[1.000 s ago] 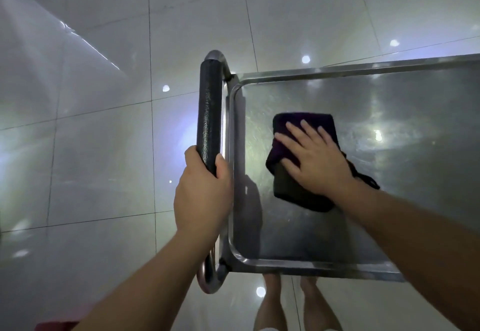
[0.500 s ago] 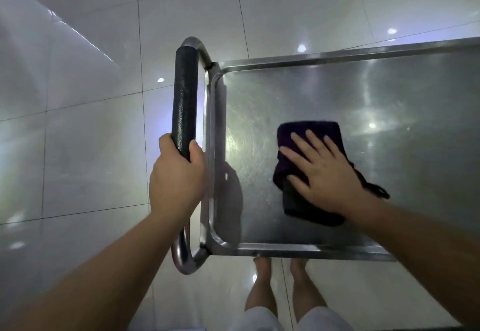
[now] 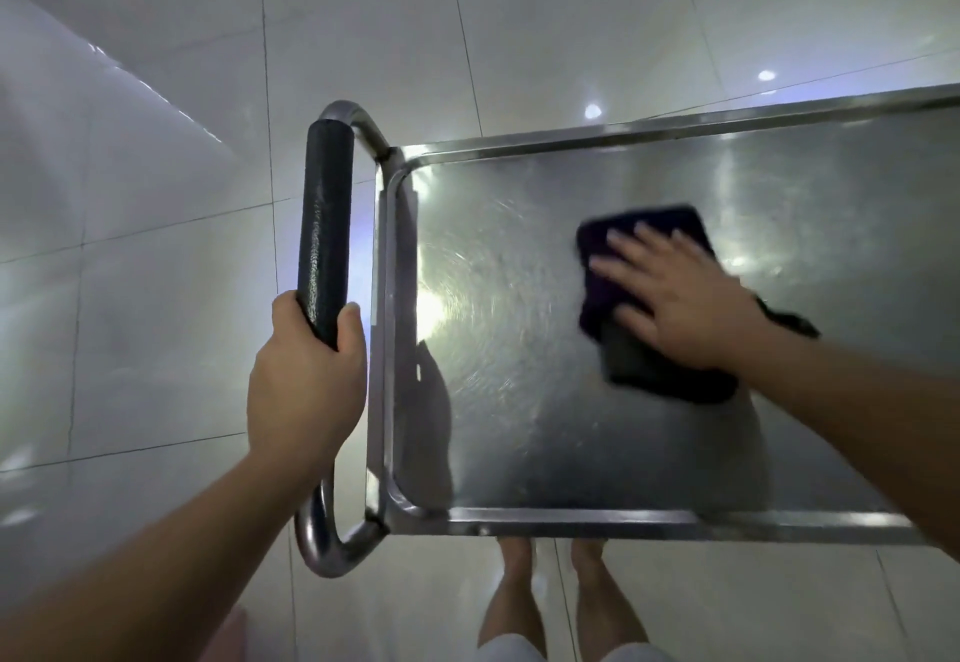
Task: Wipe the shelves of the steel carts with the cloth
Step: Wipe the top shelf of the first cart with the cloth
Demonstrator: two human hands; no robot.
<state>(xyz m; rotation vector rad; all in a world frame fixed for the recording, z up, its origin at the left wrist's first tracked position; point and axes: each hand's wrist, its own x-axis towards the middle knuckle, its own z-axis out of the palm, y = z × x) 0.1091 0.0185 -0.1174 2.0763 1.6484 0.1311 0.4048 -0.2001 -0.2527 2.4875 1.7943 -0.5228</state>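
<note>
The steel cart's top shelf (image 3: 519, 339) fills the middle and right of the view, shiny and rimmed. A dark purple folded cloth (image 3: 649, 365) lies flat on the shelf, and my right hand (image 3: 680, 303) presses on it with fingers spread, palm down. The cart's black padded handle (image 3: 322, 230) runs along the shelf's left end. My left hand (image 3: 304, 386) is wrapped around the lower part of that handle. The cloth and right hand are blurred by motion.
The cart stands on a glossy white tiled floor (image 3: 156, 323) with light reflections. My bare feet (image 3: 550, 594) show below the shelf's near rim (image 3: 571, 516). A pale sloped surface (image 3: 62, 105) lies at the upper left.
My right hand has slid the cloth to the right across the shelf, away from the handle end. My left hand keeps its grip on the handle.
</note>
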